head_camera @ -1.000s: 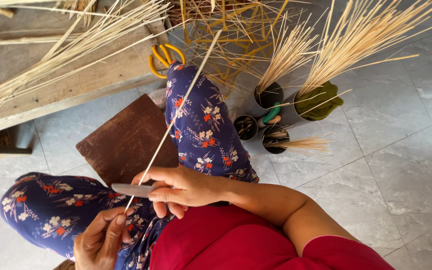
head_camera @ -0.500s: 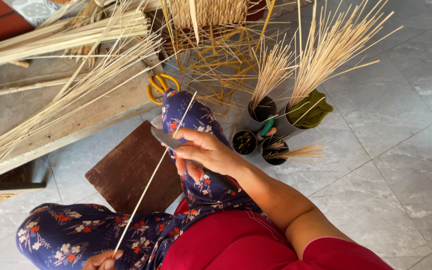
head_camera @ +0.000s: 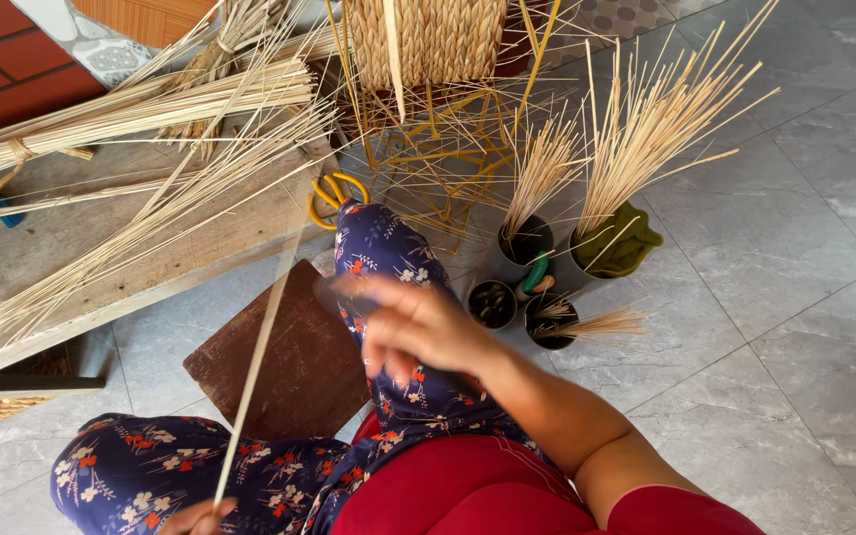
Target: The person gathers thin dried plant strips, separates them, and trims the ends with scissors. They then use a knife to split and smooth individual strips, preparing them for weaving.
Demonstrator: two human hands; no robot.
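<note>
Bamboo is everywhere on this tiled floor. One long thin bamboo strip (head_camera: pixel 258 367) runs from the bottom left of the frame up toward the centre, its lower end pinched in the left hand (head_camera: pixel 195 518), which only just peeks in at the bottom edge. The right hand (head_camera: pixel 418 327) sits in the middle of the frame above the raised knee in blue floral trousers (head_camera: pixel 378 253); it is blurred, fingers curled, and a grey smear at its fingertips may be a blade, but I cannot tell whether it grips anything. Under the strip lies a dark brown wooden board (head_camera: pixel 294 362). Yellow-handled scissors (head_camera: pixel 334 193) rest just beyond the knee. At the upper left, bundles of split bamboo (head_camera: pixel 141 109) lie across a weathered plank (head_camera: pixel 71 248). A half-woven basket (head_camera: pixel 433 40) stands at the top centre, and right of the knee several dark cups (head_camera: pixel 522 243) hold upright sprays of thin sticks.
</note>
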